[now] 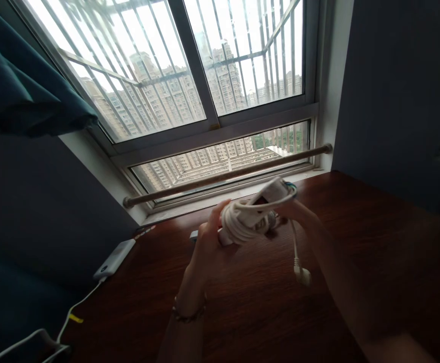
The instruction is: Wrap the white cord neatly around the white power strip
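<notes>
Over the counter I have the coiled cord, my left hand's fingers clamped on it at eight o'clock, my right hand's at three. If either grip loosens, loops could spill; the plug dangling at five o'clock might swing and snag.

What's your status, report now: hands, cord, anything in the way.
Left hand and right hand both on white cord bundle. Plug dangling on its lead. White device at the tabletop's left edge, apart from bundle.
</notes>
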Available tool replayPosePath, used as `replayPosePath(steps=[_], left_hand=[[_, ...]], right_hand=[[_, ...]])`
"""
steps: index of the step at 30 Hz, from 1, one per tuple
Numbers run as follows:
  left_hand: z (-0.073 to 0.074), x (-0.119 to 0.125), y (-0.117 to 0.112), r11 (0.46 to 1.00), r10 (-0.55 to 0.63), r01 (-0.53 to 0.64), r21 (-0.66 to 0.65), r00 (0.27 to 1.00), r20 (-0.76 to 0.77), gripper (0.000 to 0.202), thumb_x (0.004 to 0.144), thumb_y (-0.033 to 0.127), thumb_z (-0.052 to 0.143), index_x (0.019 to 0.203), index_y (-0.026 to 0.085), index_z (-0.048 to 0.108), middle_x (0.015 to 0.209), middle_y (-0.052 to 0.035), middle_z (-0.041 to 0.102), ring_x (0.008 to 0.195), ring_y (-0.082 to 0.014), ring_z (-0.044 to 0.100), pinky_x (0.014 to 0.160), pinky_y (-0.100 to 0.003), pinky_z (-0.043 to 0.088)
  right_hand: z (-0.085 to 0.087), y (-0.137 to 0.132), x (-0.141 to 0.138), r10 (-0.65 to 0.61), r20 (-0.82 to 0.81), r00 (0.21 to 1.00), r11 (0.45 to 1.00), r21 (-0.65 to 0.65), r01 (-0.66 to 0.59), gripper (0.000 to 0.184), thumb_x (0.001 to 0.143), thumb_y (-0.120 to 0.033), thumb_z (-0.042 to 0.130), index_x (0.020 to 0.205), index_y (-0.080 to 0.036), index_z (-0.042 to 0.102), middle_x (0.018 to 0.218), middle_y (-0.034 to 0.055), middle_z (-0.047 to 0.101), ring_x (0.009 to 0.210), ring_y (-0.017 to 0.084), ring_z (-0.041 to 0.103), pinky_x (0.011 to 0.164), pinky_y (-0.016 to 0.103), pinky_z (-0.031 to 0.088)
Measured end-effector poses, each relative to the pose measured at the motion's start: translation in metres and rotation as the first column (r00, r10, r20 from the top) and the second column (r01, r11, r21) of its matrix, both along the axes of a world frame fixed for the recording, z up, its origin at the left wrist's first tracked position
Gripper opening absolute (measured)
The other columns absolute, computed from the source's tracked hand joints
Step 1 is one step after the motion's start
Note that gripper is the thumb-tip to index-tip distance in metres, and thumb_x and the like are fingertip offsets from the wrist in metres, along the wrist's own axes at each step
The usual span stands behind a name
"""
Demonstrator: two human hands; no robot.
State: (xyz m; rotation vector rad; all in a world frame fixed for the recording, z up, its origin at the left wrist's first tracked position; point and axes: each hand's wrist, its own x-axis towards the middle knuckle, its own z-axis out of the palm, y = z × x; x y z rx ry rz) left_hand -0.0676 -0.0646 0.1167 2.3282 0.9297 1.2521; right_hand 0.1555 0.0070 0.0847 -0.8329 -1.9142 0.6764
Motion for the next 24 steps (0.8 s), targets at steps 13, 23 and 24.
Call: replayPosePath(steps=[13,23,24], left_hand=[[-0.009,-0.018,0.047,0.837,0.277,0.215,-0.502,0.625,0.73,0.028,0.047,0.012,0.064,0.074,0.008,0.067,0.068,-0.0087,0.07,0.057,-0.026,0.065,0.051,-0.034,0.052],[-0.019,-0.032,0.067,0.718,0.329,0.162,-0.677,0.778,0.535,0.029,0.053,0.015,0.063,0.081,0.007,0.064,0.068,-0.0105,0.069,0.058,-0.0248,0.065,0.052,-0.034,0.052],[-0.023,-0.029,0.069,0.722,0.323,0.14,-0.677,0.798,0.509,0.029,0.053,0.015,0.063,0.081,0.008,0.063,0.067,-0.0093,0.069,0.056,-0.0246,0.064,0.052,-0.034,0.051]], right_hand=[[0.012,-0.023,-0.019,0.284,-0.283,0.916,0.749,-0.531,-0.396,0.044,0.085,-0.031,0.05,0.124,-0.016,0.039,0.068,0.0028,0.062,0.058,0.014,0.061,0.054,0.026,0.051],[0.015,-0.029,-0.032,0.322,-0.343,0.882,0.829,-0.347,-0.438,0.029,0.058,-0.022,0.076,0.081,-0.01,0.065,0.081,0.0058,0.066,0.076,0.016,0.062,0.072,0.025,0.05],[0.013,-0.029,-0.035,0.285,-0.279,0.917,0.87,-0.325,-0.37,0.028,0.058,-0.024,0.077,0.079,-0.01,0.065,0.076,0.0043,0.065,0.071,0.015,0.061,0.067,0.024,0.049]])
